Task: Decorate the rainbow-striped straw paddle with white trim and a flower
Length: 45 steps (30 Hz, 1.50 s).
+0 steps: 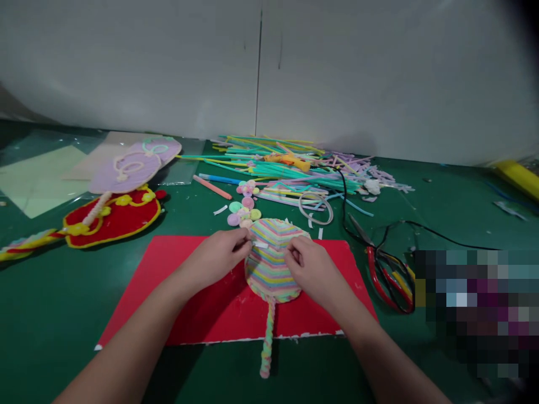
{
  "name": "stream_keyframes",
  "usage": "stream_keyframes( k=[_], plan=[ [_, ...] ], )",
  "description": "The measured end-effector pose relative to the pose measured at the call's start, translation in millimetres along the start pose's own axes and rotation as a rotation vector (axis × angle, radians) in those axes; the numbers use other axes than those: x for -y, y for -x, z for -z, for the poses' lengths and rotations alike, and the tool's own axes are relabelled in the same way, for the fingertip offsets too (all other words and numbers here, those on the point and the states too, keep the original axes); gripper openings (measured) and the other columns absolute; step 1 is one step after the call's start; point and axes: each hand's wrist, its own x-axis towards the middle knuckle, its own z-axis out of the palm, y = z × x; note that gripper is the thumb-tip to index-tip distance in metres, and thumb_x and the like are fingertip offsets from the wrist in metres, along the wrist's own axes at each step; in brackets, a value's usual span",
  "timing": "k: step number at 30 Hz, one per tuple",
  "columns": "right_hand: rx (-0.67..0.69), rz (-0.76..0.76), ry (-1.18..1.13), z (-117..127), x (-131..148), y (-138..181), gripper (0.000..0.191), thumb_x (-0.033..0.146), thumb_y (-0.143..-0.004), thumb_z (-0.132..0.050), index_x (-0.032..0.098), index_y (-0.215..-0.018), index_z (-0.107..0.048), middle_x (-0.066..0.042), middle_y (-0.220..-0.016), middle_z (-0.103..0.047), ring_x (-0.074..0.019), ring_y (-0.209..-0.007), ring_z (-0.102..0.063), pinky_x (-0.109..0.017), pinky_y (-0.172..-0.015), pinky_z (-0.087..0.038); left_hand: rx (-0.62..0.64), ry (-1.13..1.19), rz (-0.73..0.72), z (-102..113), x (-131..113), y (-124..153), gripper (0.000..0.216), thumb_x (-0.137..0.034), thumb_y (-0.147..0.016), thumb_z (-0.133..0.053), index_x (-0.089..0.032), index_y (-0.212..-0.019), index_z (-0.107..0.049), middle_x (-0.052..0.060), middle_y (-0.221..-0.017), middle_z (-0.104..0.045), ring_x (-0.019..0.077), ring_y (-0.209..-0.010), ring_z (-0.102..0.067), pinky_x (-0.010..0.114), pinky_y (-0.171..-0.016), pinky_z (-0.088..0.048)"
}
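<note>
A round fan (272, 275) striped in pastel pink, yellow, blue and green lies on a red sheet, its twisted handle (268, 342) pointing toward me. My left hand (229, 249) is closed in a pinch at the fan's left edge. A small white strip (260, 244) extends from its fingertips over the stripes. On the opposite edge, my right hand (305, 261) has its fingers curled together; what they hold, if anything, is hidden. Just beyond the fan sit pastel coiled flowers (244, 213), partly behind it.
The red sheet (202, 331) lies on a green table. Pipe cleaners (290, 174) and an orange glue gun (288, 162) are at the back. Red-handled pliers (389, 280) and a black cable (346, 202) lie right. A red fan (120, 221) and purple fan (130, 168) lie left.
</note>
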Motion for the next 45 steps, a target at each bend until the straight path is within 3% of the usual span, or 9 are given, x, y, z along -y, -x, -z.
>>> stream_keyframes(
  k=[9,11,16,19,26,34,37,40,45],
  plan=[
    [0.004,0.026,-0.043,3.6,-0.9,2.0,0.017,0.021,-0.082,-0.042,0.02,-0.064,-0.042,0.002,-0.066,-0.046,-0.0128,-0.06,-0.044,-0.024,-0.051,-0.028,-0.058,0.168,0.052,32.3,8.1,4.8,0.022,-0.035,-0.08,-0.043,-0.02,-0.067,-0.05,-0.003,-0.063,-0.047,0.0124,-0.059,-0.042,0.022,-0.054,-0.033],
    [0.004,0.044,-0.036,3.7,-0.6,2.0,0.017,0.021,-0.082,-0.042,0.02,-0.065,-0.043,0.001,-0.066,-0.047,-0.013,-0.06,-0.044,-0.024,-0.051,-0.028,-0.173,0.258,0.085,36.9,11.8,3.6,0.02,-0.035,-0.08,-0.042,-0.019,-0.069,-0.049,-0.004,-0.059,-0.041,0.0112,-0.055,-0.037,0.021,-0.05,-0.03],
    [-0.003,0.053,-0.034,1.8,-2.3,2.1,0.019,0.024,-0.084,-0.041,0.02,-0.066,-0.045,0.001,-0.066,-0.047,-0.0131,-0.06,-0.045,-0.024,-0.052,-0.029,-0.691,0.378,0.139,35.9,27.7,-3.9,0.019,-0.035,-0.08,-0.045,-0.019,-0.08,-0.055,-0.005,-0.058,-0.037,0.0105,-0.052,-0.036,0.022,-0.046,-0.026],
    [-0.009,0.055,-0.042,0.8,-3.5,2.4,0.019,0.024,-0.084,-0.041,0.02,-0.066,-0.045,0.002,-0.066,-0.047,-0.0132,-0.06,-0.045,-0.024,-0.052,-0.029,-0.851,0.283,0.238,33.5,42.1,-6.8,0.02,-0.034,-0.078,-0.047,-0.019,-0.085,-0.058,-0.004,-0.059,-0.041,0.0112,-0.053,-0.039,0.022,-0.047,-0.028],
    [0.009,0.047,-0.075,3.4,-1.3,3.3,0.018,0.024,-0.085,-0.04,0.021,-0.067,-0.043,0.002,-0.067,-0.047,-0.0137,-0.063,-0.045,-0.024,-0.055,-0.031,-0.89,0.192,0.443,33.9,57.5,-6.2,0.019,-0.035,-0.073,-0.05,-0.019,-0.078,-0.06,-0.001,-0.063,-0.056,0.015,-0.061,-0.052,0.024,-0.056,-0.036],
    [0.004,0.041,-0.092,3.8,-0.4,2.9,0.017,0.022,-0.084,-0.041,0.021,-0.067,-0.042,0.002,-0.067,-0.046,-0.0133,-0.062,-0.045,-0.024,-0.055,-0.032,-0.888,0.06,0.482,30.7,50.1,-2.0,0.02,-0.03,-0.07,-0.053,-0.02,-0.055,-0.044,-0.005,-0.052,-0.041,0.0128,-0.054,-0.042,0.025,-0.053,-0.028],
    [0.002,0.035,-0.088,1.3,-2.9,2.2,0.017,0.022,-0.084,-0.042,0.021,-0.067,-0.044,0.002,-0.067,-0.047,-0.0132,-0.061,-0.045,-0.024,-0.054,-0.031,-0.931,0.015,0.43,29.7,53.7,-4.6,0.014,-0.024,-0.069,-0.055,-0.021,-0.061,-0.044,-0.006,-0.056,-0.043,0.0123,-0.054,-0.043,0.024,-0.053,-0.032],
    [0.009,0.028,-0.09,0.0,-4.1,1.3,0.017,0.023,-0.084,-0.043,0.021,-0.067,-0.042,0.002,-0.068,-0.048,-0.0132,-0.062,-0.045,-0.024,-0.053,-0.03,-1.002,-0.101,0.229,23.3,39.0,-5.4,0.007,-0.02,-0.073,-0.055,-0.02,-0.08,-0.053,-0.002,-0.072,-0.053,0.0154,-0.07,-0.053,0.025,-0.065,-0.041],
    [0.01,0.026,-0.07,0.7,-1.4,1.5,0.017,0.021,-0.083,-0.043,0.021,-0.066,-0.039,0.002,-0.067,-0.047,-0.0131,-0.061,-0.043,-0.024,-0.054,-0.027,-0.661,-0.379,-0.288,-11.3,-16.2,10.2,0.018,-0.017,-0.086,-0.045,-0.019,-0.097,-0.059,0.006,-0.094,-0.063,0.0197,-0.09,-0.057,0.031,-0.078,-0.044]
  ],
)
